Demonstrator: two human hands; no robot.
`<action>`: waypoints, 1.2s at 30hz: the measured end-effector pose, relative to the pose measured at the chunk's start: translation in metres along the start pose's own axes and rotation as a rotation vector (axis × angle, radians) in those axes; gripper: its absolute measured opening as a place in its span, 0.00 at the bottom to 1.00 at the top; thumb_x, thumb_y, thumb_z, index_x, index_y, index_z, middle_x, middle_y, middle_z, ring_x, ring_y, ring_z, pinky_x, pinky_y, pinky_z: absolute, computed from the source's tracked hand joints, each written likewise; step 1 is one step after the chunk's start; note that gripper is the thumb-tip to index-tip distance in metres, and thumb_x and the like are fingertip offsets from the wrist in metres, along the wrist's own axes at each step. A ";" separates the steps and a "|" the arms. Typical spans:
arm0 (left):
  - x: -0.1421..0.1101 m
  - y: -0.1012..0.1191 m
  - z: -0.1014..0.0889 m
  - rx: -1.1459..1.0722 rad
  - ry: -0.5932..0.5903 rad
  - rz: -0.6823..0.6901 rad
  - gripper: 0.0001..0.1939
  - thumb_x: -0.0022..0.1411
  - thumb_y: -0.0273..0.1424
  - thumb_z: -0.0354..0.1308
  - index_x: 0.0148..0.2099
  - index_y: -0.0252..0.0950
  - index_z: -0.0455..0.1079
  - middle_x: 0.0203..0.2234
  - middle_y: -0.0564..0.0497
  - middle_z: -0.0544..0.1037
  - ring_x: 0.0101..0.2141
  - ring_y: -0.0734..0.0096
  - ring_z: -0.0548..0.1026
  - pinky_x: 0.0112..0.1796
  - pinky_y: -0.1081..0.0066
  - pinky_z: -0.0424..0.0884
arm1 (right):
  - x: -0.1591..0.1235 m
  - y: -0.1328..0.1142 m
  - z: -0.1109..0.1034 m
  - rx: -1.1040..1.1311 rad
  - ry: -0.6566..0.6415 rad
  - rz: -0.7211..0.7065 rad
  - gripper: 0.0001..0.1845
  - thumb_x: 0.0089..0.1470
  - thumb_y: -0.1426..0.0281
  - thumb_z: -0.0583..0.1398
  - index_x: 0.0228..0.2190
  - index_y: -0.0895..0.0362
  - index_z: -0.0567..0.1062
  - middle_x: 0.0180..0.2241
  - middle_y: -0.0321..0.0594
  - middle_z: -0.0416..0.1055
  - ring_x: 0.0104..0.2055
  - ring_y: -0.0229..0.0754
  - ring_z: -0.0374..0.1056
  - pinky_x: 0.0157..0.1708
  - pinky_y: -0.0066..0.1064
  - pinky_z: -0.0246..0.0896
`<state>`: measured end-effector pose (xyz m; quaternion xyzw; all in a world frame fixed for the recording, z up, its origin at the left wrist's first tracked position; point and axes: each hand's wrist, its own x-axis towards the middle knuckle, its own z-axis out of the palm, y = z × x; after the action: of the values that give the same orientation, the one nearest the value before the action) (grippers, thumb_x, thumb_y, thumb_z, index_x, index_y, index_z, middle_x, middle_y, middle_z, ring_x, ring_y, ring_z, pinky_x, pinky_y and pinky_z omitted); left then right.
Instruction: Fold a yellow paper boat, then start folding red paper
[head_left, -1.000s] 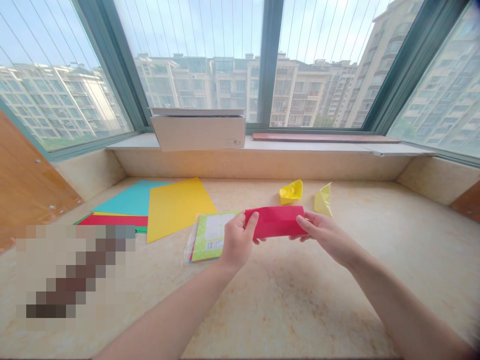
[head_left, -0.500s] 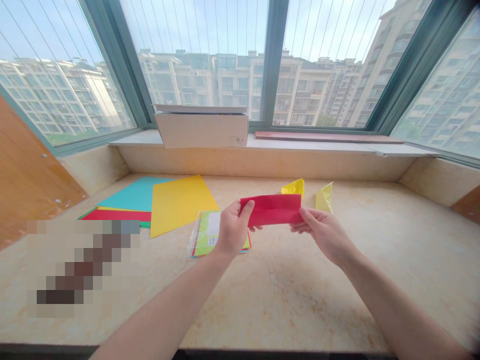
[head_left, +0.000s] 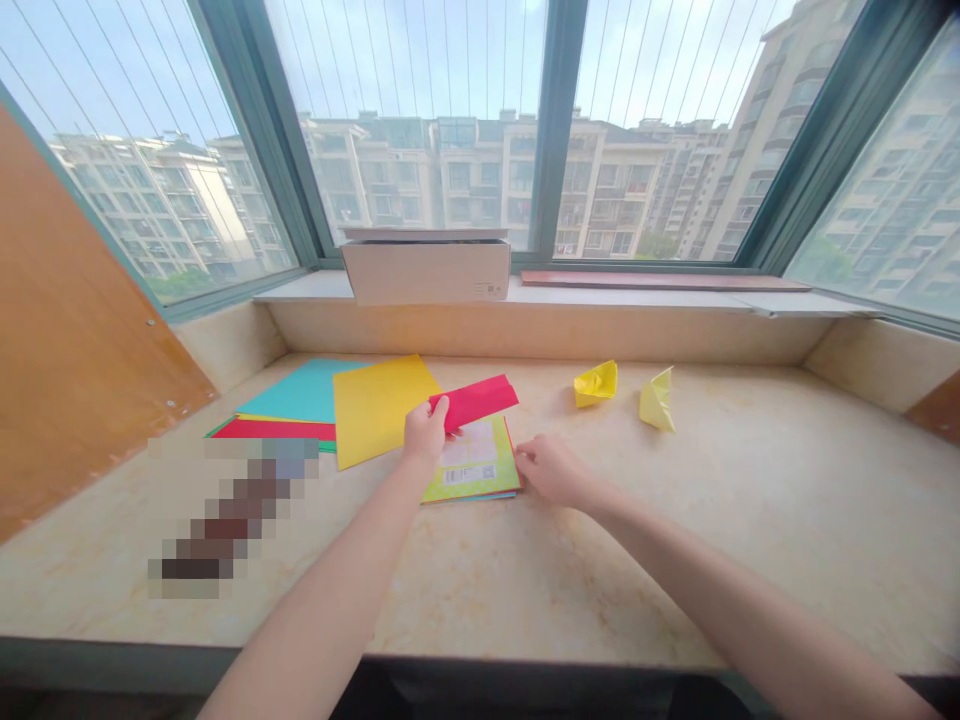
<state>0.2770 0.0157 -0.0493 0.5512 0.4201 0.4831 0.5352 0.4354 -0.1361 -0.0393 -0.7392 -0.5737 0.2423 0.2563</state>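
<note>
A folded strip of red paper [head_left: 476, 401] is pinched at its left end by my left hand [head_left: 426, 432], between thumb and fingers. Its right end sticks out free, tilted up. Below it on the counter lies a packet of coloured paper [head_left: 472, 478] with a green patterned cover and a barcode label. My right hand [head_left: 553, 470] is closed with its fingertips at the packet's right edge. Beyond that hand stand a bright yellow folded paper piece [head_left: 596, 384] and a pale yellow folded paper piece [head_left: 656, 400].
Blue [head_left: 300, 390], red [head_left: 277, 431] and yellow paper sheets [head_left: 379, 410] overlap at the back left. A blurred-out patch [head_left: 232, 520] covers something at the left. A white box [head_left: 427, 272] and a reddish board [head_left: 660, 282] rest on the windowsill. The counter's front edge runs along the bottom.
My right hand has let go of the red paper and moved down and left to the packet. My left hand has carried the red paper left, now tilted. The view has shifted slightly.
</note>
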 end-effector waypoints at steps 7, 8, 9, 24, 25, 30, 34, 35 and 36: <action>0.003 0.000 -0.002 -0.098 -0.007 -0.039 0.19 0.59 0.45 0.63 0.37 0.31 0.72 0.22 0.49 0.78 0.16 0.72 0.74 0.16 0.77 0.67 | 0.004 -0.010 0.009 -0.049 -0.029 0.031 0.16 0.66 0.62 0.61 0.52 0.56 0.74 0.53 0.45 0.72 0.49 0.47 0.73 0.48 0.44 0.72; 0.003 0.000 -0.002 -0.108 -0.005 -0.042 0.19 0.60 0.44 0.63 0.37 0.31 0.72 0.22 0.49 0.78 0.16 0.72 0.74 0.16 0.77 0.67 | 0.003 -0.011 0.008 -0.047 -0.027 0.025 0.16 0.66 0.62 0.61 0.52 0.56 0.74 0.53 0.45 0.73 0.49 0.47 0.73 0.48 0.44 0.72; 0.003 0.000 -0.001 -0.116 -0.003 -0.045 0.18 0.60 0.44 0.63 0.37 0.31 0.72 0.22 0.50 0.78 0.16 0.73 0.74 0.16 0.77 0.67 | 0.003 -0.012 0.006 -0.042 -0.025 0.017 0.16 0.66 0.62 0.61 0.51 0.56 0.75 0.53 0.44 0.73 0.48 0.47 0.73 0.48 0.44 0.72; 0.005 -0.005 0.001 -0.126 0.016 -0.068 0.13 0.66 0.39 0.60 0.38 0.31 0.72 0.22 0.52 0.77 0.16 0.73 0.73 0.17 0.76 0.68 | -0.004 -0.032 -0.003 0.082 -0.001 0.011 0.06 0.62 0.69 0.63 0.33 0.57 0.80 0.39 0.45 0.78 0.40 0.46 0.73 0.41 0.37 0.68; 0.006 -0.005 0.001 -0.123 0.014 -0.079 0.13 0.67 0.39 0.59 0.38 0.31 0.72 0.22 0.52 0.76 0.17 0.74 0.73 0.18 0.75 0.68 | -0.004 -0.034 -0.004 0.119 0.003 0.009 0.08 0.60 0.72 0.62 0.29 0.56 0.80 0.35 0.45 0.79 0.38 0.46 0.73 0.38 0.35 0.67; 0.006 -0.005 0.001 -0.117 -0.002 -0.156 0.14 0.71 0.39 0.58 0.50 0.32 0.72 0.38 0.48 0.78 0.33 0.70 0.78 0.34 0.68 0.77 | -0.002 -0.040 -0.016 0.301 0.032 0.071 0.11 0.58 0.72 0.58 0.31 0.56 0.82 0.30 0.42 0.78 0.33 0.45 0.71 0.29 0.32 0.60; 0.005 -0.003 0.001 -0.136 -0.015 -0.197 0.18 0.71 0.39 0.59 0.57 0.34 0.70 0.50 0.44 0.75 0.45 0.62 0.77 0.44 0.58 0.77 | 0.003 -0.040 -0.024 0.380 0.048 0.181 0.09 0.61 0.67 0.60 0.37 0.56 0.81 0.33 0.43 0.77 0.32 0.41 0.69 0.29 0.30 0.62; 0.005 -0.003 0.002 -0.140 -0.017 -0.202 0.18 0.71 0.39 0.59 0.57 0.34 0.69 0.50 0.44 0.75 0.45 0.62 0.77 0.45 0.58 0.77 | 0.004 -0.040 -0.024 0.391 0.042 0.206 0.09 0.63 0.66 0.60 0.38 0.57 0.79 0.35 0.43 0.77 0.33 0.40 0.69 0.30 0.31 0.65; 0.005 -0.002 0.002 -0.144 -0.019 -0.205 0.18 0.71 0.38 0.59 0.57 0.34 0.69 0.50 0.44 0.75 0.45 0.62 0.77 0.45 0.58 0.77 | 0.006 -0.040 -0.024 0.404 0.029 0.226 0.11 0.65 0.64 0.60 0.41 0.57 0.78 0.38 0.43 0.77 0.34 0.40 0.70 0.33 0.32 0.68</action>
<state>0.2798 0.0201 -0.0511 0.4701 0.4335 0.4493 0.6239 0.4231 -0.1243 0.0043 -0.7359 -0.4233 0.3688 0.3785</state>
